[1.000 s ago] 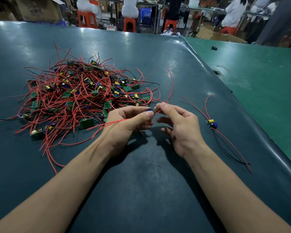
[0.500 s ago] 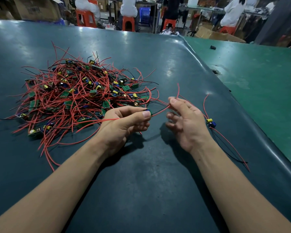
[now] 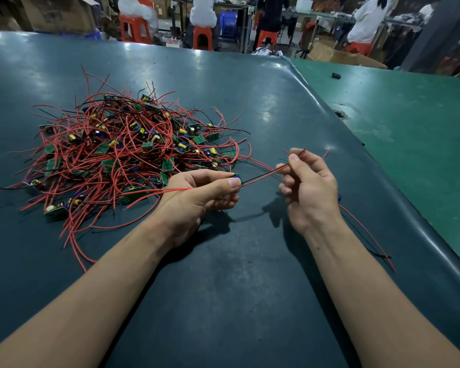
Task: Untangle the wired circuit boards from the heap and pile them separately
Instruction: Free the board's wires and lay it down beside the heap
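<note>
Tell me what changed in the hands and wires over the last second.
The right hand let go beside the left thumb, slid right along the red and black wires and now pinches them near their free ends, drawing them straight. The left hand kept gripping the circuit board in place. The heap and the separated board, now mostly hidden behind the right hand, stayed put.

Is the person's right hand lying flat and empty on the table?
No, the right hand is raised and pinches a red and a black wire that run to the small board held in the left hand.
</note>
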Demonstrator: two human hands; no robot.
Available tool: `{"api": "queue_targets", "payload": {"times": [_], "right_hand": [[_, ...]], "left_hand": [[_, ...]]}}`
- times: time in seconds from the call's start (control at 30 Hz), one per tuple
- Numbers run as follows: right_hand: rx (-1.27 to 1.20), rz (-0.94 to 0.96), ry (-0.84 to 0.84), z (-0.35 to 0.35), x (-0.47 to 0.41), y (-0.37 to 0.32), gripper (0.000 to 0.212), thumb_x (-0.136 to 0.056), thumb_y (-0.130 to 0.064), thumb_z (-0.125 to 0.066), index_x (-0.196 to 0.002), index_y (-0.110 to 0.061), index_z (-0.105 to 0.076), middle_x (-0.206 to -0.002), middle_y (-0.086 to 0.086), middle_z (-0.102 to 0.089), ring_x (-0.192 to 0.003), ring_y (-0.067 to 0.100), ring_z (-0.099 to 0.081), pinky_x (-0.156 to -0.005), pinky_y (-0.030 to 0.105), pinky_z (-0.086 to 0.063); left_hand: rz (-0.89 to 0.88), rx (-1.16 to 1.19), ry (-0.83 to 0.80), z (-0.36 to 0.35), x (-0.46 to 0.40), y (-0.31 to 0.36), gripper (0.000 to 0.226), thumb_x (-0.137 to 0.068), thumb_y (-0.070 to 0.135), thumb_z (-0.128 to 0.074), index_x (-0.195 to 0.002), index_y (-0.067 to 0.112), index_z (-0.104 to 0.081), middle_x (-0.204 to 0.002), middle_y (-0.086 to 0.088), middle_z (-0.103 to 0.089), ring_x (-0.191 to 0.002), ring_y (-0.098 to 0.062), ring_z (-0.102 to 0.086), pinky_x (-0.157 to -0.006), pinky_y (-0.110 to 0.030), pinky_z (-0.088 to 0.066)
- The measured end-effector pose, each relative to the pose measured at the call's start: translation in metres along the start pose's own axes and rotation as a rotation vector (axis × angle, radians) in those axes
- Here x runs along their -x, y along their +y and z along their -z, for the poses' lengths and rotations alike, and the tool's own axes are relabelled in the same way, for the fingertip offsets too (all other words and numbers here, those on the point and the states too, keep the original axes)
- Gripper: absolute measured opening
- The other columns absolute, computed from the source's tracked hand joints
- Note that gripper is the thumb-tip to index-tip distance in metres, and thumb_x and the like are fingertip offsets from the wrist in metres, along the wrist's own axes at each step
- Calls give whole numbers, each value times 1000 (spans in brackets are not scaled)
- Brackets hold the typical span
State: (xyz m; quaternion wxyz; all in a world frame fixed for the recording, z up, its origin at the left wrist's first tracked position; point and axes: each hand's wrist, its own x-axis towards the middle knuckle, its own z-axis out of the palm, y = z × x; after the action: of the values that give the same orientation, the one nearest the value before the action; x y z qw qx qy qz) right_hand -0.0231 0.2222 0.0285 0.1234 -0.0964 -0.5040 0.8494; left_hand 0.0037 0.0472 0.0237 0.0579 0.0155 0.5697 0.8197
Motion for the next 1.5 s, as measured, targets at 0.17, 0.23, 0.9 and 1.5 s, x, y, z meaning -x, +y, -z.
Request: {"api": "queue_targets", "payload": {"times": [0.17,0.23,0.9,1.5], "right_hand": [[25,17,7,1,-1,-3,9,-97,-8,-57,-92,-16,-57,-61,6,-68,-41,10,-46,-39,17,-34],[36,37,43,4,-3,-5,7,-97,-12,-58,-92,-16,-55,-65,7,-70,-42,10,-47,-39,17,-34],[200,-179,-317,-16,26,15,6,-88,-9,-67,-84,-6,-70,-57,-3,-56,-45,6,-42,-36,15,-29],[-88,-92,85,6,-6,-7,5,-88,-1,-66,-83,-1,-66,-57,-1,-56,-41,3,-40,-36,13,-26]], "left_hand": [[12,4,-9,1,0,1,8,-62,12,-76,-69,9,-77,-67,-10,-69,-57,-16,-67,-55,-20,-53],[10,10,2,1,0,1,8,-61,12,-76,-69,9,-77,-66,-9,-69,-57,-15,-67,-55,-20,-53],[-48,25,68,-3,-1,-2,13,-65,10,-76,-78,8,-75,-67,-7,-71,-58,-14,-67,-57,-19,-54],[-29,6,10,-2,1,0,13,-60,14,-78,-71,9,-77,-67,-10,-70,-57,-16,-67,-56,-21,-53]]}}
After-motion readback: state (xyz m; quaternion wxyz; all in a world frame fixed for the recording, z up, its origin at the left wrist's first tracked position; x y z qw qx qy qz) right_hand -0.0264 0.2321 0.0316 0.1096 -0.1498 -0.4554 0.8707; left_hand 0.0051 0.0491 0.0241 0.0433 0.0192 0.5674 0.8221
